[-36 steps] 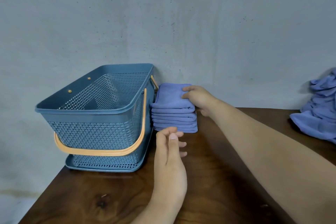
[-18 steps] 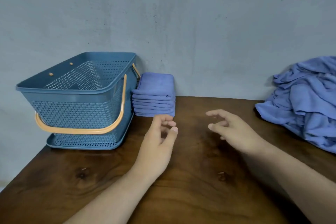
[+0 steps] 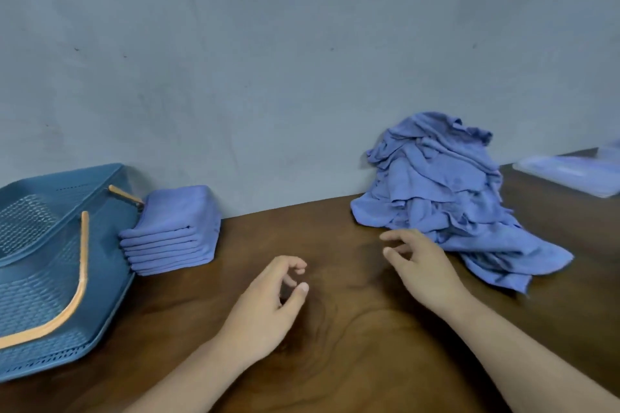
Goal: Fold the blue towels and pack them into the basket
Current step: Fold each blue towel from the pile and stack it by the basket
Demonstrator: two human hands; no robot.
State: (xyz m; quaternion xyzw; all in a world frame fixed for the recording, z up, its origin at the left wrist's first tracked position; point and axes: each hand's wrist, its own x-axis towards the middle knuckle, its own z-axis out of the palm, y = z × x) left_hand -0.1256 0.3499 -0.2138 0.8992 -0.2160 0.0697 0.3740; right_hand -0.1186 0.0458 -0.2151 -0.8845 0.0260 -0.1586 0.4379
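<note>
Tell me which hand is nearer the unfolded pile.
Right. The right hand is at the near-left edge of the pile; the left hand is well off to its left, over the middle of the table.

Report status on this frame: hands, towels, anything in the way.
Both empty: left hand, right hand, open above table. Towels: folded stack beside basket, not in it; unfolded pile just past right hand, nothing between.

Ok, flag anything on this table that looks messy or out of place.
Nothing is spilled or damaged. The towel heap at right is crumpled, with one towel trailing forward. The folded stack sits beside the basket, not in it.
</note>
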